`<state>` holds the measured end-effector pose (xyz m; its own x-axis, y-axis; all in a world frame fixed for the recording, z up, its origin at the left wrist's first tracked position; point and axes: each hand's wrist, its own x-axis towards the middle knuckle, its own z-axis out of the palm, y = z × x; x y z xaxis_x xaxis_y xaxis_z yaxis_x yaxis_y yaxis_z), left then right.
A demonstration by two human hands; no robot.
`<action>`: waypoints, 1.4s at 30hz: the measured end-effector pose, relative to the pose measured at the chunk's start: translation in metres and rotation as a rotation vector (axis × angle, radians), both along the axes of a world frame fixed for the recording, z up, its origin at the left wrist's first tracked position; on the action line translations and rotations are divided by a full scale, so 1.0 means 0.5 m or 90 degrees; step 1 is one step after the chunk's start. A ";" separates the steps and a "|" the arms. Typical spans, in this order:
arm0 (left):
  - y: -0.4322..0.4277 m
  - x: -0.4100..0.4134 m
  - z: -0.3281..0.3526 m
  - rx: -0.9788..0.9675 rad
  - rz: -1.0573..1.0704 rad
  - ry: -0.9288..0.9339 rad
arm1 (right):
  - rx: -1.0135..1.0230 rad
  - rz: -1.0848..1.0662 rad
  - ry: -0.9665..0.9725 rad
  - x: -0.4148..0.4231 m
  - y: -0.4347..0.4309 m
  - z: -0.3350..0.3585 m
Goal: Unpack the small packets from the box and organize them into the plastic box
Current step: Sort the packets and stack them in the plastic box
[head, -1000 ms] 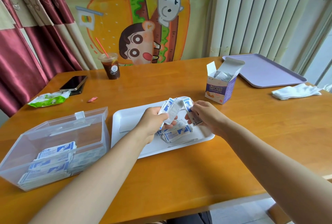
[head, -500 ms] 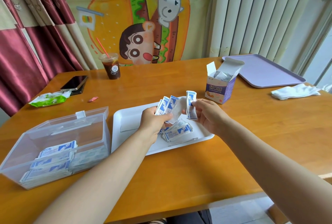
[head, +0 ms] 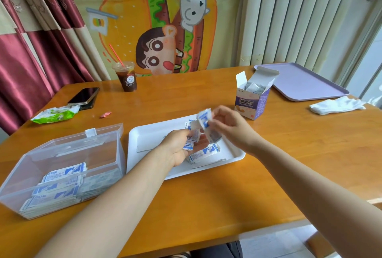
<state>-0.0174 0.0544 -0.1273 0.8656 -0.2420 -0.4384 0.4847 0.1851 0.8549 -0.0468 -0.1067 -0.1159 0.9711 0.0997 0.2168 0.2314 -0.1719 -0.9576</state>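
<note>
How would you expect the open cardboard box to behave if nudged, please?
Probably light: the cardboard box is thin card holding small packets. Standing upright with flaps raised, it would likely slide or tip rather than resist.

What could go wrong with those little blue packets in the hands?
The packet pinched in the right hand is blurred, so it may slip. The left hand grips several packets at once; some could slide out. The open cardboard box stands near the right hand and might get knocked over.

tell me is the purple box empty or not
Not empty: the purple box stands upright with its top flaps open, and pale packets show inside its mouth.
</note>
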 end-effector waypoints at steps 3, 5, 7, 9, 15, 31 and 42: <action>0.000 -0.001 0.004 -0.041 0.036 0.029 | -0.108 0.050 0.029 -0.007 0.004 -0.015; -0.001 -0.004 0.004 -0.033 0.040 0.012 | -0.105 0.060 0.049 -0.008 0.006 -0.017; -0.005 -0.004 -0.003 0.014 0.030 -0.035 | -0.094 0.025 0.056 -0.006 0.008 -0.012; -0.008 -0.001 -0.009 0.048 0.043 -0.073 | -0.020 -0.064 0.061 0.002 0.009 -0.007; -0.019 -0.010 0.007 -0.026 0.034 -0.118 | 0.201 -0.053 0.249 0.011 0.038 0.007; 0.125 -0.012 -0.031 0.472 -0.043 -0.393 | -0.694 0.025 -0.267 0.035 0.096 -0.042; 0.135 -0.026 -0.048 0.658 -0.115 -0.400 | -0.594 0.015 -0.030 0.035 0.070 -0.064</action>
